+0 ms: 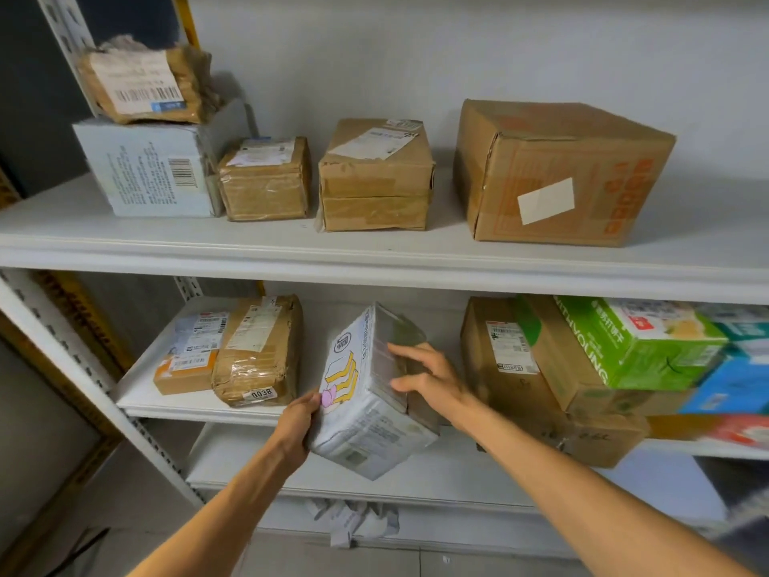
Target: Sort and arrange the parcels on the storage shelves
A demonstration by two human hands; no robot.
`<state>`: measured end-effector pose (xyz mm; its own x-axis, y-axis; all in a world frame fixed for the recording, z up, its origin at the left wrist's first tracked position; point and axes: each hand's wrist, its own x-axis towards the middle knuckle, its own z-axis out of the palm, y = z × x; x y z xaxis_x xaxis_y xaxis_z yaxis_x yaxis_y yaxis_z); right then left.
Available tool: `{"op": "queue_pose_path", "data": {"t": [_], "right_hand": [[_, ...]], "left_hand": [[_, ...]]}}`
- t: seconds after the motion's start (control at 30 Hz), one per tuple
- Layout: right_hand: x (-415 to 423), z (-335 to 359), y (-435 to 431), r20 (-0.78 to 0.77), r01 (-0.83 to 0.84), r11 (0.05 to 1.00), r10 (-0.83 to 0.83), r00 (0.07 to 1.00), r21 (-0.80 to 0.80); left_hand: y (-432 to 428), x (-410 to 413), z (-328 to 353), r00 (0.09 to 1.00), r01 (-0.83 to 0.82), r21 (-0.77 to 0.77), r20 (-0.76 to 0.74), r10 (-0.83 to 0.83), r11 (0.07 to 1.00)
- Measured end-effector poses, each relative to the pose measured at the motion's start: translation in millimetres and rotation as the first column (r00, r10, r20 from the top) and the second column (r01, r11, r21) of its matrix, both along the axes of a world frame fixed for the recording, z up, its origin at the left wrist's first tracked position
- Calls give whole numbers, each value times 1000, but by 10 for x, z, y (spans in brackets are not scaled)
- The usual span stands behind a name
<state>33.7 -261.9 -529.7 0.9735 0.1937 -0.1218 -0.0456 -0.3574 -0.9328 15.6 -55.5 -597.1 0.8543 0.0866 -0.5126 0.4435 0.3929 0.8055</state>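
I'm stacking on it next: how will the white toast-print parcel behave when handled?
The white parcel shows crisp edges while tilted, so it is probably stiff. Its glossy tape wrap may be slippery; the left hand grips a corner, the right hand lies flat on it. Flat faces: unlikely to roll.

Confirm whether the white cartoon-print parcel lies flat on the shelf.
No; the white parcel is tilted, gripped by the left hand with the right hand pressing its side.
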Motion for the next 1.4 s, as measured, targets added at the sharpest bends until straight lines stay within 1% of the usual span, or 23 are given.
{"op": "queue_pose_path", "data": {"t": [0.03,0.1,0.13,0.17,0.23,0.27,0.3,0.37,0.47,0.53,0.63,0.7,0.73,0.8,0.83,0.87,0.93,1.03,1.13,1.2,1.27,1.33,1.4], "right_hand": [[-3,2,-11,1,-11,1000,11,1000,16],[-13,-11,-28,-16,25,997,-24,1000,76],[-8,0,-33,-48,63,990,-58,997,129],[7,10,-49,-88,104,973,-88,992,208],[35,64,-83,-183,165,922,-105,977,351],[52,95,-108,-215,180,915,-106,971,362],[59,131,-128,-235,176,921,-96,967,349],[80,139,-159,-258,148,944,-71,963,294],[104,152,-146,-298,149,963,-77,951,227],[117,131,-155,-311,127,968,-55,949,216],[125,102,-186,-315,135,941,-32,949,310],[144,82,-150,-319,160,926,-46,947,342],[143,74,-111,-314,170,933,-66,947,318],[170,11,-55,-262,216,959,-164,951,183],[188,-36,-43,-243,228,964,-191,951,135],[207,-102,-43,-253,225,967,-189,949,120],[231,-238,-53,-295,210,969,-165,941,128],[319,-456,-5,-300,214,972,-175,938,101],[449,-655,144,-286,205,976,-177,942,71],[567,-760,277,-248,193,980,-178,952,39],[723,-834,389,-208,220,975,-210,955,26],[897,-870,458,-188,246,968,-231,955,58],[1047,-898,479,-201,293,948,-266,943,122]], "left_hand": [[13,-1,22,1000,-17,-63,-15,16,998],[44,-8,97,1000,-16,-217,-22,11,976],[61,-4,137,1000,22,-263,12,-19,965],[72,-12,199,995,91,-271,68,-75,958],[84,-32,312,959,236,-180,204,-198,955],[84,-30,367,933,287,-101,254,-254,953],[79,-15,417,915,313,-27,277,-293,950],[62,44,521,899,338,83,265,-347,938],[62,127,623,885,363,196,234,-403,911],[66,139,675,887,352,210,237,-396,912],[106,164,700,919,288,209,214,-331,935],[130,163,665,911,322,253,179,-371,912],[134,162,622,912,326,263,167,-376,908],[138,168,518,941,246,247,173,-292,937],[125,142,495,952,201,250,177,-249,947],[112,118,464,957,182,253,178,-231,950],[92,73,411,955,197,310,155,-254,930],[130,121,252,946,233,401,116,-302,886],[127,292,67,969,159,449,101,-227,879],[122,429,-25,976,101,552,106,-190,828],[131,586,-71,977,84,613,105,-186,786],[157,747,-116,974,84,670,99,-202,738],[156,886,-151,968,88,717,103,-231,691]]}}
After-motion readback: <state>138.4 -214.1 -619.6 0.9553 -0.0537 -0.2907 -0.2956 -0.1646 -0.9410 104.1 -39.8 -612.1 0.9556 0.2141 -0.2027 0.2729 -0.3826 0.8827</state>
